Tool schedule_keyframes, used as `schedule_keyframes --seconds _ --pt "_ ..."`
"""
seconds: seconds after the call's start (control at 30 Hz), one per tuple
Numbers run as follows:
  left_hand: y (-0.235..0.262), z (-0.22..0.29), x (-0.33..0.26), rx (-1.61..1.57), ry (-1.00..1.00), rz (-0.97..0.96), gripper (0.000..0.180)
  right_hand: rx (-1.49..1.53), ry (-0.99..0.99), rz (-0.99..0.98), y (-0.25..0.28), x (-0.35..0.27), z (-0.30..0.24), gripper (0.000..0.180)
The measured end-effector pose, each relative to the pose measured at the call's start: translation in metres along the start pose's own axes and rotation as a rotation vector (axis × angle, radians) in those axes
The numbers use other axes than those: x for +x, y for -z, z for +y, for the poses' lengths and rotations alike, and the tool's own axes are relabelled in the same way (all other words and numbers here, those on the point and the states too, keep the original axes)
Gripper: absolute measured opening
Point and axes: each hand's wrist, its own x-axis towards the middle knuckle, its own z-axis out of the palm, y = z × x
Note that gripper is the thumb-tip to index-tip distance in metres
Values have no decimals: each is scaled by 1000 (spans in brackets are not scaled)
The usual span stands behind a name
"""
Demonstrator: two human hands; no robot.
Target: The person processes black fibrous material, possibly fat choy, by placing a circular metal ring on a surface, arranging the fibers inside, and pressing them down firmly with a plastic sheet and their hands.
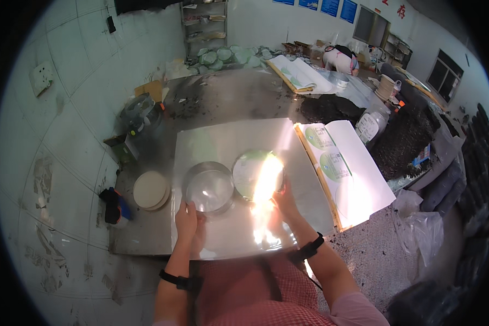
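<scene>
A round, shallow metal pan point(211, 187) with a low rim rests on a pale, shiny sheet point(201, 239) at the table's front. Closed at its lower left edge is my left hand point(186, 219), the fingertips on the rim. Just right of the pan is a round green-and-white disc point(249, 175). Strong glare washes out its right half. My right hand point(286, 202) grips the disc's right edge, its fingers partly hidden by the glare. Two stacked round, cream-coloured boards point(150, 190) lie left of the pan.
A pad of printed paper point(331, 163) with green circles lies at the right, beside dark loose material point(402, 144) and a clear plastic bag point(421, 228). A black-and-blue container point(114, 206) stands left. Farther back, a person point(340, 58) bends near pale green bundles point(223, 57).
</scene>
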Motion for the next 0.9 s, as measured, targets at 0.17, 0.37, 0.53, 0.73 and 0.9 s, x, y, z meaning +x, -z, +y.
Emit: schedule_keyframes --seconds 0.17,0.37,0.53,0.73,0.9 --pt "44 38 -52 343 -479 -367 24 512 -366 -202 129 -47 -87 70" --pt "50 20 -61 576 -803 -531 21 488 -289 -729 117 37 -72 70" --pt "21 34 -48 580 -611 -693 35 1188 -211 -196 76 202 -118 67" --pt "29 1 -56 410 -519 -615 41 -261 697 -496 -62 66 -130 61" --pt "39 67 -44 533 -499 -856 27 -601 496 -446 -53 1 -65 66"
